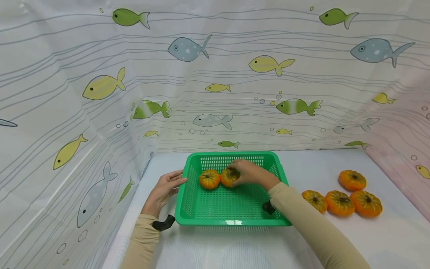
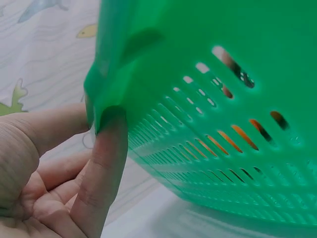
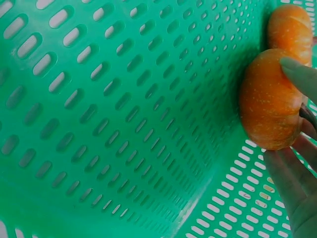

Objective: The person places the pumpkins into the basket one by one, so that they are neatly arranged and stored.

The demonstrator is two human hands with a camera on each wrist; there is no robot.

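A green slotted plastic basket (image 1: 235, 209) stands on the white table with two small orange pumpkins inside, side by side near its back left. My right hand (image 1: 248, 172) grips the right-hand pumpkin (image 1: 228, 178) from above. In the right wrist view, thumb and fingers lie around this pumpkin (image 3: 267, 104), and the other pumpkin (image 3: 290, 29) sits right behind it. On the left side, my left hand (image 1: 164, 190) holds the basket by its rim. The left wrist view shows thumb and a finger (image 2: 101, 163) pinching the rim's edge, one on each side of the lip.
Several more orange pumpkins lie on the table right of the basket, one pumpkin (image 1: 352, 180) farther back than the others. The nearest pumpkin (image 1: 314, 201) is partly behind my right sleeve. A fish-patterned curtain (image 1: 235, 130) surrounds the table at back and sides.
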